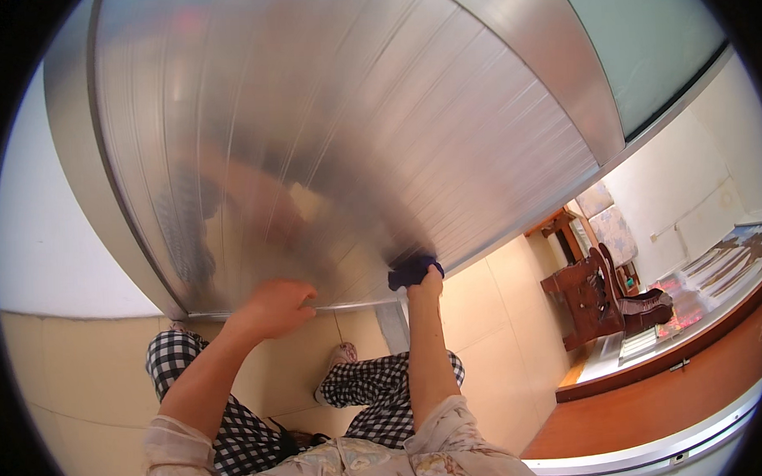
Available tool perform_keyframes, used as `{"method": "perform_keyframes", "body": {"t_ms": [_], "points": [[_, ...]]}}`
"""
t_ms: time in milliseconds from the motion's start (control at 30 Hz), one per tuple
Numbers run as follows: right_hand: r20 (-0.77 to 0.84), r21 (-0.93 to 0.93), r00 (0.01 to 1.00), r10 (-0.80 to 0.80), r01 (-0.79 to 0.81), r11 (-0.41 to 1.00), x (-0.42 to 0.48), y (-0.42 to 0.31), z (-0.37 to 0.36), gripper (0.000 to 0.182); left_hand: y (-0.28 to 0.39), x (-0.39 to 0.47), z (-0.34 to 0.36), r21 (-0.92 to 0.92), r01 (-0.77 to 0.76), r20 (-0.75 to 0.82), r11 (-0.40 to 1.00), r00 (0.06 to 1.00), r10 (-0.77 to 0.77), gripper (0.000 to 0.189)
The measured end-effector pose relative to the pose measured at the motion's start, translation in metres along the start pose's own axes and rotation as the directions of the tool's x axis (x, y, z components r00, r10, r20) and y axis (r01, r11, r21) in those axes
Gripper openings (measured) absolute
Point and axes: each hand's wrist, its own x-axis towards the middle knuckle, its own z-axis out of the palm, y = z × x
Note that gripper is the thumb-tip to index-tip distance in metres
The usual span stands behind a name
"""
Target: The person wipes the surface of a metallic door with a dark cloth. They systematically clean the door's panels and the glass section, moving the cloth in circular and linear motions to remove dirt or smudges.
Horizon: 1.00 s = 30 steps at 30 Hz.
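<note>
A ribbed metal door panel (327,126), with a brushed sheen, stands before me. In my right hand (425,285) is a bunched dark blue cloth (412,272), pressed against the panel low down near its right edge. My left hand (276,309) is nearest the lower part of the panel, its fingers loosely curled with a gap to the thumb and nothing visible in them. Whether it touches the metal I cannot tell. Blurred reflections of an arm and of checked cloth show on the panel.
A frosted glass pane (651,46) adjoins the panel's frame at upper right. A white wall (71,205) rises on the left. Beyond the door's right edge are carved wooden furniture (584,294) and a reddish-brown wooden surface (664,404). Beige floor tiles (484,310) lie below.
</note>
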Motion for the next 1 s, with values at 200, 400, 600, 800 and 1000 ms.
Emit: {"method": "perform_keyframes", "body": {"t_ms": [200,400,600,800,1000], "points": [[0.116,-0.100,0.841,-0.528,0.539,0.837,-0.075,-0.124,0.133,0.033,0.006,0.002,-0.005,-0.010,0.019,-0.027,1.000,0.999,-0.019,0.032],[0.534,-0.285,0.095,-0.840,0.956,-0.073,-0.080,-0.244,0.218,0.038,0.014,0.001,-0.001,-0.007,0.007,0.028,1.000,1.000,-0.007,0.030],[0.336,-0.394,0.204,-0.920,0.917,0.059,-0.042,-0.188,0.173,0.042,0.015,-0.006,-0.004,-0.017,-0.041,0.019,0.999,0.999,0.041,0.029],[0.018,-0.656,0.686,-0.727,0.557,0.509,-0.008,-0.030,0.059,0.037,0.006,-0.013,-0.007,0.031,0.029,0.039,0.999,0.999,-0.030,0.030],[-0.067,0.022,0.995,0.077,-0.075,0.997,0.050,-0.003,-0.032,0.032,0.015,0.001,-0.001,0.007,-0.040,0.067,0.999,0.997,0.039,0.032]]}}
